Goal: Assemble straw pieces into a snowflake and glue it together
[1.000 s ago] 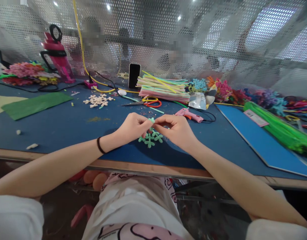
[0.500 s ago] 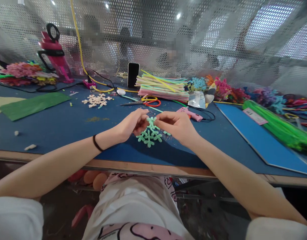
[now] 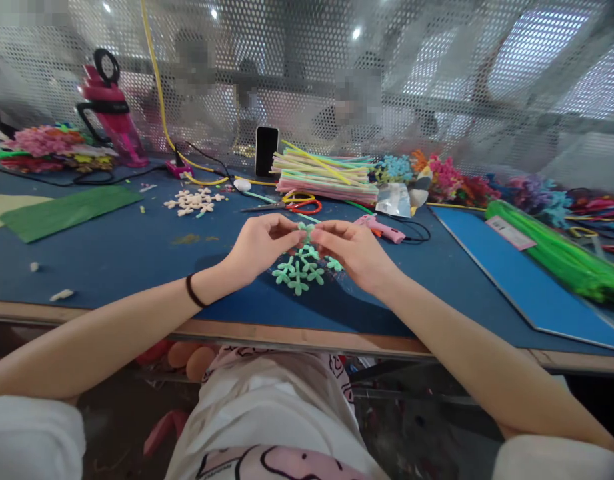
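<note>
My left hand (image 3: 261,247) and my right hand (image 3: 355,251) meet above the blue table mat (image 3: 137,247), fingertips pinched together on a small mint-green pipe-cleaner piece (image 3: 305,229). Both hands are closed on it. Just below them lie a few finished mint-green pipe-cleaner flowers (image 3: 299,270) on the mat near the front edge. A black band sits on my left wrist.
Behind my hands lie red-handled scissors (image 3: 291,205), a pink glue gun (image 3: 381,230), a stack of pastel pipe cleaners (image 3: 327,177), a phone (image 3: 267,151) and white flowers (image 3: 194,200). Green sheet (image 3: 67,210) left, pink bottle (image 3: 111,110) back left, bright green pipe-cleaner bundle (image 3: 561,257) right.
My hands have lifted slightly and drawn closer together, still working the green piece between the fingertips. The flowers on the mat stay in place.
</note>
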`<state>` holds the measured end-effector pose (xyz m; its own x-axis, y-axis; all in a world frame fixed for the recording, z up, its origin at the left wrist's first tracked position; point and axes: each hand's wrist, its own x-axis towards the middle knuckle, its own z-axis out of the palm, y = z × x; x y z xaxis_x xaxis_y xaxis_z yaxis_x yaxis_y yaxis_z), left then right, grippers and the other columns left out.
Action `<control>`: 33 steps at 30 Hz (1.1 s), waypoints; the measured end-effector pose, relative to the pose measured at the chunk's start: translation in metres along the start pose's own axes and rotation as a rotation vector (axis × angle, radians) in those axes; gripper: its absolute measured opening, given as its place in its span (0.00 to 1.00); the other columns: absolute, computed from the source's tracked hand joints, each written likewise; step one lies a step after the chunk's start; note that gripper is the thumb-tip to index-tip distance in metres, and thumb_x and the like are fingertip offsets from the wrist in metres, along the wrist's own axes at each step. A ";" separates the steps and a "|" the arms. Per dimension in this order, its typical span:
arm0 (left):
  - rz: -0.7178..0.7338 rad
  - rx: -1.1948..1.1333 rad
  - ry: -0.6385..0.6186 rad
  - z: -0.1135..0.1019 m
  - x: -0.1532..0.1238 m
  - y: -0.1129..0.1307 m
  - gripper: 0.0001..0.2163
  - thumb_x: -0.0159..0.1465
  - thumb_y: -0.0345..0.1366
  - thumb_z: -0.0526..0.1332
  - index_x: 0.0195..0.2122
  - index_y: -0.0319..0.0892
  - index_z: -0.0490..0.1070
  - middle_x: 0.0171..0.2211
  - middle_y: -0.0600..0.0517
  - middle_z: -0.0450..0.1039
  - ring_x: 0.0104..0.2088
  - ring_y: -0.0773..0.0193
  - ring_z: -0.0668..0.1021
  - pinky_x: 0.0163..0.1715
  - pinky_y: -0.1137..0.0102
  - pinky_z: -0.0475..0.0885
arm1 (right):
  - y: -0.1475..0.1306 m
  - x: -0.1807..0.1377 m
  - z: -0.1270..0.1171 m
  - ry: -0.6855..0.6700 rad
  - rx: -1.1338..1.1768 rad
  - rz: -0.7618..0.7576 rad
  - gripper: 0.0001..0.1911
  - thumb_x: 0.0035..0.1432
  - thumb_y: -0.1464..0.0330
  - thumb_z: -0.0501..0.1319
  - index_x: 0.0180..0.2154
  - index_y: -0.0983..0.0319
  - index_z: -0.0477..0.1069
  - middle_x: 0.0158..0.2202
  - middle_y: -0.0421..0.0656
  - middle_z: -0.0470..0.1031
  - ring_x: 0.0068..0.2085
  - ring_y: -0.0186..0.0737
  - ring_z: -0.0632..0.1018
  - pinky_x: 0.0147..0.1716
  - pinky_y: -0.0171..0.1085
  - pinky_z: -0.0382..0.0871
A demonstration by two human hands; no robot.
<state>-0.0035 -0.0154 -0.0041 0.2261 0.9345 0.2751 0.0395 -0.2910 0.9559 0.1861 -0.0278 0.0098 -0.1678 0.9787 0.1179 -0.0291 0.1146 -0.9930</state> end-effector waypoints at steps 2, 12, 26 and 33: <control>-0.074 -0.115 -0.016 0.001 0.000 0.000 0.16 0.53 0.44 0.74 0.34 0.37 0.77 0.31 0.50 0.81 0.30 0.66 0.80 0.36 0.70 0.76 | 0.001 -0.002 0.001 0.034 -0.131 -0.105 0.18 0.45 0.59 0.76 0.36 0.63 0.80 0.31 0.40 0.78 0.30 0.33 0.72 0.33 0.35 0.68; -0.239 -0.318 -0.060 0.002 -0.001 0.001 0.19 0.50 0.44 0.77 0.34 0.36 0.78 0.32 0.49 0.81 0.33 0.65 0.82 0.35 0.71 0.77 | 0.004 -0.006 0.002 0.089 -0.353 -0.242 0.13 0.56 0.60 0.68 0.36 0.63 0.77 0.32 0.43 0.79 0.32 0.37 0.76 0.32 0.36 0.68; 0.480 0.558 -0.048 -0.008 0.001 0.000 0.06 0.64 0.33 0.61 0.35 0.41 0.79 0.32 0.51 0.80 0.32 0.67 0.78 0.34 0.74 0.71 | -0.002 -0.005 0.001 0.034 -0.187 -0.026 0.17 0.44 0.57 0.76 0.26 0.64 0.77 0.23 0.40 0.73 0.27 0.33 0.71 0.31 0.36 0.65; 0.202 0.354 -0.088 -0.005 -0.001 -0.001 0.12 0.67 0.43 0.60 0.40 0.40 0.78 0.27 0.52 0.78 0.25 0.67 0.77 0.26 0.74 0.72 | -0.003 -0.003 0.003 0.096 -0.088 -0.015 0.19 0.42 0.56 0.77 0.27 0.64 0.77 0.23 0.40 0.75 0.27 0.33 0.73 0.32 0.35 0.68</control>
<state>-0.0090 -0.0152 -0.0046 0.3450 0.8346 0.4295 0.3146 -0.5339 0.7848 0.1833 -0.0317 0.0120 -0.0726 0.9881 0.1356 0.0569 0.1399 -0.9885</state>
